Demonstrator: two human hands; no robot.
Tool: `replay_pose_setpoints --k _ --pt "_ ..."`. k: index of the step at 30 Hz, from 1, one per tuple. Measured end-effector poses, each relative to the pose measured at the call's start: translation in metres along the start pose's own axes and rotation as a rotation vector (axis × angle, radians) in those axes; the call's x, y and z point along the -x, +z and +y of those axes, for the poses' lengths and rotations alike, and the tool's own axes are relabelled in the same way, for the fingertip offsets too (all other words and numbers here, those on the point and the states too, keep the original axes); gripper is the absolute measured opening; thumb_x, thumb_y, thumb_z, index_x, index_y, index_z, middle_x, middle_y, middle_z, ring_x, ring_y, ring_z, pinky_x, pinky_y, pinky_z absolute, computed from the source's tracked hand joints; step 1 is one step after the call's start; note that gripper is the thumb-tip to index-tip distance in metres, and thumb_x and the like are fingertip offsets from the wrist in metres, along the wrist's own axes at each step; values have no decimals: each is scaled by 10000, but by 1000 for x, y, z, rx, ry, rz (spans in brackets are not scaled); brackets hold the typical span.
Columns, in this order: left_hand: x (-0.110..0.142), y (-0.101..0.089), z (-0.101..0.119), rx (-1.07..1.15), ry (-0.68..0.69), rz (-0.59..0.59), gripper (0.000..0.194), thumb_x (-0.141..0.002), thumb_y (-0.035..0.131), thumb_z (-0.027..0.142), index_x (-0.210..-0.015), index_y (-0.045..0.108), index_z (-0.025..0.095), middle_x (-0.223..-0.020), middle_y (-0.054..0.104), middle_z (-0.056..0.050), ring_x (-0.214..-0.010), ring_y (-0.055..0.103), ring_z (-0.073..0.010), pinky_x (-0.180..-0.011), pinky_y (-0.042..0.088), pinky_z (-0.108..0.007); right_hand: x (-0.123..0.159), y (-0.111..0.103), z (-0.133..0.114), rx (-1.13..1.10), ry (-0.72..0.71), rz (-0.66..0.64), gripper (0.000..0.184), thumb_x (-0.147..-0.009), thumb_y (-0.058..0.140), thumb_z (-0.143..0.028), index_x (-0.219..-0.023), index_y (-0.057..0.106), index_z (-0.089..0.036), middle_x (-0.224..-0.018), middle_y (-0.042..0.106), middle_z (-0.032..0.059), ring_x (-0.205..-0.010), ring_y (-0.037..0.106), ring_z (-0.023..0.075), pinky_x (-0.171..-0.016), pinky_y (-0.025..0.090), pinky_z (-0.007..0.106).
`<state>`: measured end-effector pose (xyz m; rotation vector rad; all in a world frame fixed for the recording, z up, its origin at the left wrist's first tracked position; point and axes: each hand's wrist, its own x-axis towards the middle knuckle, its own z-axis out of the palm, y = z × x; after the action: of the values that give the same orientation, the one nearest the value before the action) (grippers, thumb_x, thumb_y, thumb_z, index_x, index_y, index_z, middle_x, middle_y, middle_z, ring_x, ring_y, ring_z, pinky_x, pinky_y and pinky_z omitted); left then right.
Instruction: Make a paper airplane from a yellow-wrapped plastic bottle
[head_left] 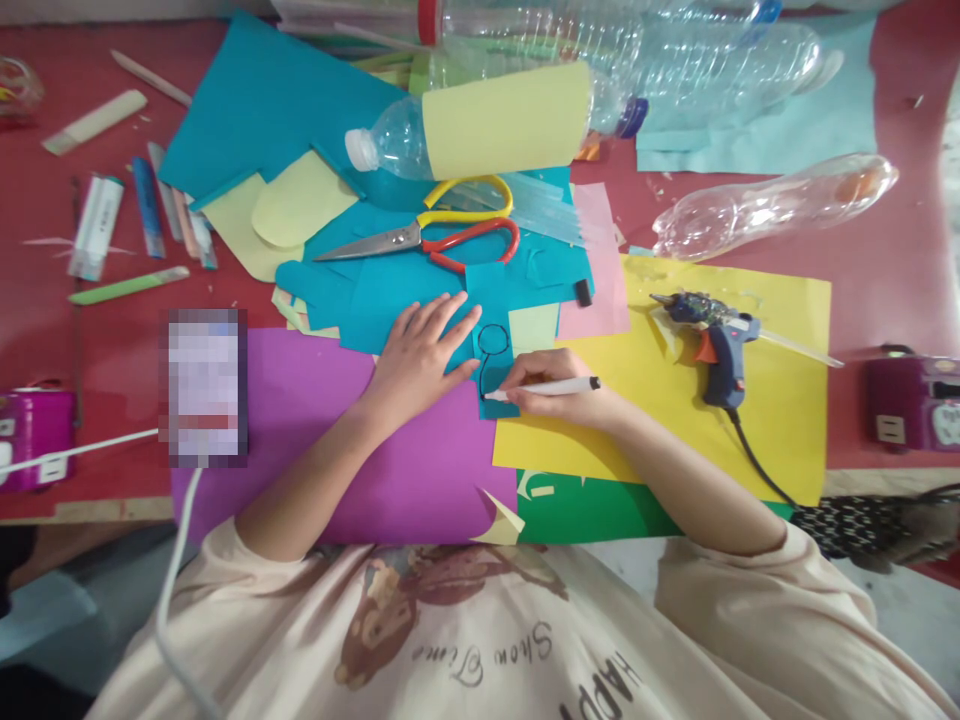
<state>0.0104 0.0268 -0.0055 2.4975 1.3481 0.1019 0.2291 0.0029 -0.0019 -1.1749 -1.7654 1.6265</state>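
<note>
over the red tabletop [45, 220], the left hand [424, 352] lies splayed, empty, at the edge of a blue paper strip [495, 310]. the right hand [564, 406] pinches a slim white marker [570, 386].

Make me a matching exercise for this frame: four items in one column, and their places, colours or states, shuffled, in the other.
Column one
1. Marker
2. Scissors
3. Glue gun
4. Bottle with a white cap

Column two
A. Lying on the yellow sheet
B. Wrapped in pale yellow paper
C. Held in the right hand
D. Red and yellow handles

Pairs: 1-C, 2-D, 3-A, 4-B
</note>
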Motion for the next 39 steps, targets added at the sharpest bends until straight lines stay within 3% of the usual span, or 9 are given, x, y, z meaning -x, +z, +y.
replay_pose_setpoints --k 11,39 --pt "0 0 0 -3 0 -9 548 -991 421 423 -1496 418 210 -1578 388 -123 -1463 352 -303 -1203 259 -506 0 -3 -2 -3 10 -50 183 -737 629 -317 -711 682 -144 -595 629 -2 -487 469 76 -462 320 209" --pt "0 0 0 -17 7 0 551 -989 436 426 -1493 423 203 -1578 387 -129 -1460 360 -303 -1202 271 -505 0 -10 2 61 -24 -125 170 -739 607 -293 -673 660 -145 -602 613 5 -551 498 99 -506 369 214"
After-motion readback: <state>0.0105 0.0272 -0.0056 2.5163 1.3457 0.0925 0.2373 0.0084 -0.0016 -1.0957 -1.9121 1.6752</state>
